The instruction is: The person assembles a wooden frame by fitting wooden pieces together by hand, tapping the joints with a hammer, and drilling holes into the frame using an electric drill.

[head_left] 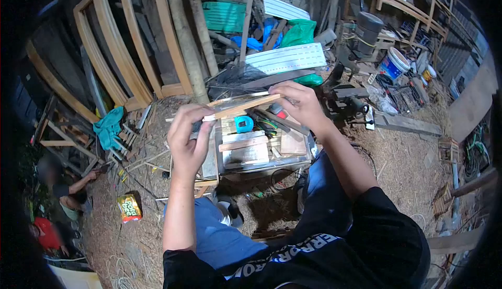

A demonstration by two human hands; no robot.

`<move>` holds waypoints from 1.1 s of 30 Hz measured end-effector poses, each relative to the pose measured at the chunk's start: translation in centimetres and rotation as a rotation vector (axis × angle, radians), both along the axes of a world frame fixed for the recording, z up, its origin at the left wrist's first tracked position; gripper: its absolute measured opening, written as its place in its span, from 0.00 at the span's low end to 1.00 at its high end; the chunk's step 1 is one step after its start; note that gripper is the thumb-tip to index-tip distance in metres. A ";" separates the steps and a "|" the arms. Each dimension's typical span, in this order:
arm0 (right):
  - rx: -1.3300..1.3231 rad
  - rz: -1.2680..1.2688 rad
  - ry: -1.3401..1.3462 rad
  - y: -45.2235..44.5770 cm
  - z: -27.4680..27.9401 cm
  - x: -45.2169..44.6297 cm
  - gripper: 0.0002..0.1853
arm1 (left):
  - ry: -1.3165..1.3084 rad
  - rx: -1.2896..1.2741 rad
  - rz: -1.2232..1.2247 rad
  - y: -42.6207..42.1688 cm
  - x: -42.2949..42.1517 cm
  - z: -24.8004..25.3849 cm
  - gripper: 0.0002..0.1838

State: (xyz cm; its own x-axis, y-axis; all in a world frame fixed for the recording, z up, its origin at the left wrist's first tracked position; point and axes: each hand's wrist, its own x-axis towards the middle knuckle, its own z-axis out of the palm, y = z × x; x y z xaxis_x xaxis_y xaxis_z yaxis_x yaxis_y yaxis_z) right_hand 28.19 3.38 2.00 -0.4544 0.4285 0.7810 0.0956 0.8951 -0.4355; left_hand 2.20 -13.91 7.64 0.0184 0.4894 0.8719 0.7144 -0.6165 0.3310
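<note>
Packed earth strewn with shavings spreads around a low worktable in the head view. Beyond the grip and to its left, wooden frames lean upright beside rough poles; straight beyond it lie a green ribbed panel, blue plastic sheeting and a white slotted panel. Farther out to its right are a dark bucket and a white-and-blue bucket.

Both hands are closed on one narrow wooden strip, held above the worktable and slanting slightly up toward the right. The left hand pinches its near-left end between thumb and fingers, where a small pale patch shows; the right hand pinches the other end with its fingertips.

Just below the strip, between the hands, sits a turquoise tape measure, with green-and-black-handled pliers to its right. Nearer the body, a second wooden strip lies across a pale board, and a flat wood block rests to the right of that board.

Well left of the grip, a teal cloth hangs by the frames, a yellow snack bag lies on the ground, and two people are partly visible near the edge.
</note>
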 end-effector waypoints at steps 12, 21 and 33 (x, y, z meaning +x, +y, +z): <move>-0.706 0.301 0.371 -1.7 2.2 8.3 0.18 | -0.596 -0.195 -0.157 4.6 4.9 0.2 0.08; -0.719 0.225 0.484 -3.9 4.2 11.6 0.10 | -0.925 -0.331 -0.464 7.8 7.5 -1.6 0.14; -0.764 0.128 0.582 -1.5 1.1 12.0 0.07 | -0.883 -0.461 -0.476 10.0 7.9 -4.7 0.11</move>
State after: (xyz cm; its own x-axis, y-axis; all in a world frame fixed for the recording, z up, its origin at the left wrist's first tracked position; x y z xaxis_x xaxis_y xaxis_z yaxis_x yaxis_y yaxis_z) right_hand 40.17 1.89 3.12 -0.1631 0.8878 0.4303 -0.3979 0.3399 -0.8521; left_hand 10.12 -3.93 2.92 -0.2483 0.8793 0.4064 -0.1642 -0.4517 0.8769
